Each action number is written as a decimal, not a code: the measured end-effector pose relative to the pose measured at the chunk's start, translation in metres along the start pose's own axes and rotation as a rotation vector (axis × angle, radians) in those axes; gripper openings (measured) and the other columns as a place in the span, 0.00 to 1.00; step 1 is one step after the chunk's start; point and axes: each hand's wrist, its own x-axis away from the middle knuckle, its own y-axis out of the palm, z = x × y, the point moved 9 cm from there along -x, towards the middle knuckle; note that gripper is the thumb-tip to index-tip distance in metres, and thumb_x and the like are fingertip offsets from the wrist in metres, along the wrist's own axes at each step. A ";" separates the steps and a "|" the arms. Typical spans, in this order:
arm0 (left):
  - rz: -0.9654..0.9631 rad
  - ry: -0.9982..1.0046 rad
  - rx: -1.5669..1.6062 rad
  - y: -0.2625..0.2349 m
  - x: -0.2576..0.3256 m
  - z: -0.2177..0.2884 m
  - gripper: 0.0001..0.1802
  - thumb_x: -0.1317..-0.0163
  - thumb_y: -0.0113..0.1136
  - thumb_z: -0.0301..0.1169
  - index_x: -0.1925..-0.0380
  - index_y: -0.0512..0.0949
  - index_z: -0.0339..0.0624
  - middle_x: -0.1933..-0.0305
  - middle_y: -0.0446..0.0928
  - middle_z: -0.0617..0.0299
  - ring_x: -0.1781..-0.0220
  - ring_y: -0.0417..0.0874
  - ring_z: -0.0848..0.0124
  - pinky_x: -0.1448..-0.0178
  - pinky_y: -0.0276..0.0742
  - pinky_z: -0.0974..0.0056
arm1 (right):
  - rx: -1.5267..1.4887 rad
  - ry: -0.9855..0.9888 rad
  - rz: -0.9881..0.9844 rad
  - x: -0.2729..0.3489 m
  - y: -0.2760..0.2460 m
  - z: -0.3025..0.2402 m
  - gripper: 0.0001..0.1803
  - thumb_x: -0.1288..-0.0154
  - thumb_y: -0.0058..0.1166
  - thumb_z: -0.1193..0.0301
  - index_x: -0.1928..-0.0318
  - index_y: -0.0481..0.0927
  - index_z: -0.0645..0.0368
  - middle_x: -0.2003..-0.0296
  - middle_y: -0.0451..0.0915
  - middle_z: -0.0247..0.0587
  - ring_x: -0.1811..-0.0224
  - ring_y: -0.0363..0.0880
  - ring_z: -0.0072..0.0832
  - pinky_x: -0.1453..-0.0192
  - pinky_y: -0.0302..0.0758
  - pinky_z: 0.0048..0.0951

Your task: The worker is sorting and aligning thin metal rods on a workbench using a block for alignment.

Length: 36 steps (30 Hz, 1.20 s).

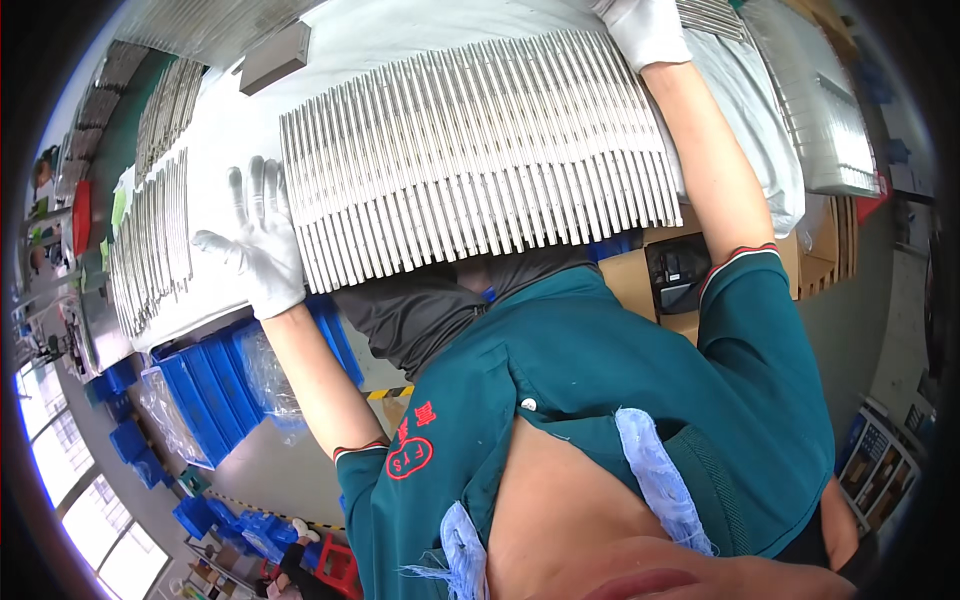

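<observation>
Your teal work shirt fills the lower part of the view, closest to the camera, with both bare forearms running up from its short sleeves toward the bench. Your left hand, in a white glove, is spread open with all fingers apart and flat; it holds nothing, and its fingertips sit just at the left end of the big stack of metal bars, touching or almost touching the outermost bar, though you cannot tell which from this angle. That stack lies directly ahead of you on the white-covered table, its many long silver bars laid side by side in layers like a fan, their near ends overhanging the table edge toward your chest. Your right hand, also gloved in white, rests at the far right corner of the same stack, up at the top of the view; its fingers are cut off by the frame, so whether it is open or gripping cannot be told. A smaller row of metal bars lies well to the left of your left hand on the same table. Blue plastic bins stand on the floor below the table's left side, and a cardboard box sits under your right arm.
</observation>
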 end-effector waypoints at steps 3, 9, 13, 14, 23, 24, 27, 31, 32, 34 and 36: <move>0.006 0.012 -0.032 -0.001 0.002 0.000 0.61 0.43 0.63 0.70 0.27 0.60 0.29 0.23 0.59 0.33 0.19 0.57 0.42 0.13 0.53 0.43 | 0.016 0.000 -0.007 0.001 0.004 0.001 0.27 0.25 0.57 0.50 0.36 0.76 0.53 0.50 0.85 0.42 0.52 0.85 0.34 0.48 0.80 0.37; -0.021 0.027 -0.024 0.000 0.001 0.001 0.58 0.39 0.61 0.68 0.26 0.59 0.30 0.23 0.59 0.33 0.18 0.57 0.43 0.13 0.53 0.44 | 0.022 -0.007 -0.001 0.004 0.003 0.003 0.27 0.28 0.62 0.57 0.35 0.74 0.54 0.48 0.83 0.42 0.49 0.83 0.35 0.45 0.81 0.38; -0.065 0.041 -0.063 0.002 0.001 0.001 0.58 0.39 0.62 0.67 0.25 0.58 0.31 0.23 0.59 0.34 0.18 0.56 0.43 0.13 0.51 0.44 | -0.030 -0.023 -0.018 0.000 -0.001 0.002 0.26 0.27 0.61 0.58 0.35 0.74 0.53 0.49 0.83 0.41 0.49 0.83 0.36 0.48 0.82 0.36; -0.068 0.037 -0.061 0.002 0.001 0.001 0.57 0.39 0.62 0.67 0.25 0.58 0.31 0.22 0.58 0.34 0.18 0.56 0.44 0.13 0.49 0.44 | -0.038 -0.030 -0.033 -0.001 -0.001 0.001 0.25 0.27 0.60 0.59 0.34 0.74 0.53 0.49 0.83 0.41 0.50 0.82 0.34 0.48 0.83 0.38; -0.090 0.044 -0.193 0.008 0.005 0.000 0.57 0.36 0.52 0.72 0.22 0.56 0.36 0.20 0.57 0.38 0.17 0.55 0.48 0.12 0.46 0.44 | 1.150 -0.567 0.070 0.022 0.028 -0.049 0.44 0.33 0.66 0.66 0.21 0.60 0.61 0.31 0.75 0.54 0.30 0.74 0.40 0.26 0.69 0.33; -0.092 0.057 -0.229 0.009 0.007 0.000 0.58 0.35 0.48 0.74 0.22 0.55 0.38 0.19 0.56 0.40 0.16 0.54 0.49 0.12 0.45 0.45 | 1.150 -0.606 0.072 0.027 0.033 -0.052 0.46 0.35 0.67 0.65 0.21 0.60 0.60 0.30 0.73 0.56 0.28 0.73 0.41 0.27 0.69 0.35; -0.143 0.012 -0.425 0.017 0.010 -0.004 0.58 0.35 0.35 0.79 0.19 0.52 0.45 0.17 0.55 0.47 0.15 0.52 0.54 0.12 0.40 0.46 | 1.057 -0.524 0.078 0.030 0.033 -0.052 0.46 0.33 0.66 0.69 0.20 0.56 0.60 0.29 0.71 0.54 0.30 0.74 0.38 0.30 0.73 0.33; -0.443 0.164 -1.244 0.052 0.024 -0.004 0.50 0.31 0.44 0.69 0.21 0.59 0.44 0.18 0.56 0.43 0.16 0.54 0.50 0.14 0.45 0.46 | 1.027 -0.491 0.087 0.028 0.033 -0.050 0.44 0.33 0.65 0.73 0.20 0.58 0.61 0.30 0.73 0.51 0.33 0.75 0.34 0.33 0.75 0.30; -0.512 0.240 -1.510 0.061 0.027 -0.006 0.47 0.31 0.50 0.66 0.22 0.62 0.44 0.19 0.57 0.40 0.16 0.55 0.47 0.15 0.47 0.46 | 1.007 -0.475 0.090 0.027 0.031 -0.048 0.44 0.33 0.65 0.73 0.21 0.58 0.61 0.30 0.73 0.51 0.33 0.75 0.34 0.32 0.74 0.30; -0.605 0.410 -1.998 0.076 0.039 -0.016 0.47 0.34 0.57 0.64 0.23 0.65 0.47 0.22 0.60 0.31 0.19 0.56 0.37 0.17 0.49 0.42 | 0.973 -0.521 0.051 0.027 0.032 -0.048 0.43 0.32 0.64 0.74 0.21 0.59 0.62 0.30 0.72 0.51 0.31 0.73 0.35 0.29 0.71 0.31; -0.650 0.438 -2.018 0.090 0.049 -0.030 0.48 0.35 0.57 0.66 0.24 0.66 0.46 0.23 0.61 0.31 0.20 0.58 0.35 0.17 0.48 0.39 | 0.869 -0.505 0.026 0.025 0.027 -0.046 0.41 0.31 0.63 0.74 0.22 0.60 0.63 0.29 0.71 0.52 0.29 0.71 0.36 0.26 0.68 0.31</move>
